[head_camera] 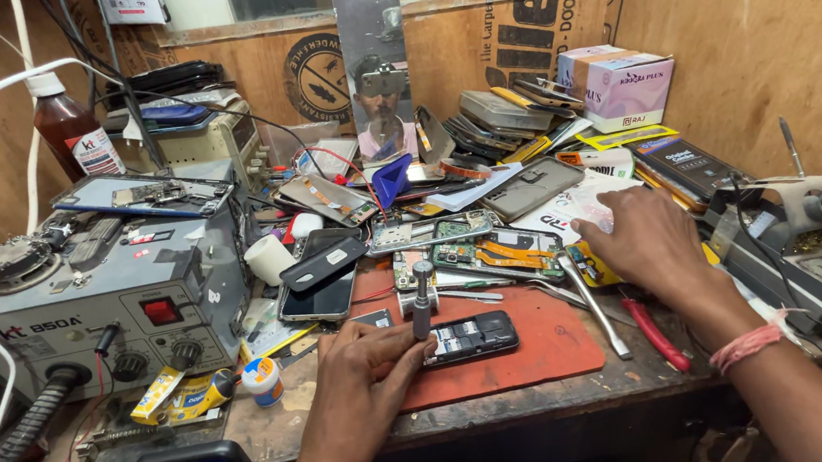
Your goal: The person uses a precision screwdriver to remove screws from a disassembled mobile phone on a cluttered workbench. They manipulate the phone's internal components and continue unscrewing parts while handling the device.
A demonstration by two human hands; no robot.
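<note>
Two hands at work on a cluttered repair bench. Left hand [359,367] closed around the lower shaft of a screwdriver [422,300], held upright with its grey cap on top; tip appears to meet the left end of a small black phone [468,337], though the contact point is hidden by the fingers. Phone lies back-open on a red mat [543,349], near the mat's front edge. Right hand [645,239] open, palm down, fingers spread, resting on loose parts at the mat's far right; holds nothing. Just left of it, an opened phone with green board [493,251]. Metal tweezers [594,304] and red-handled cutters [657,335] lie beside the right wrist. Grey power unit [96,301] stands well left; glue tube [186,395] in front of it.
</note>
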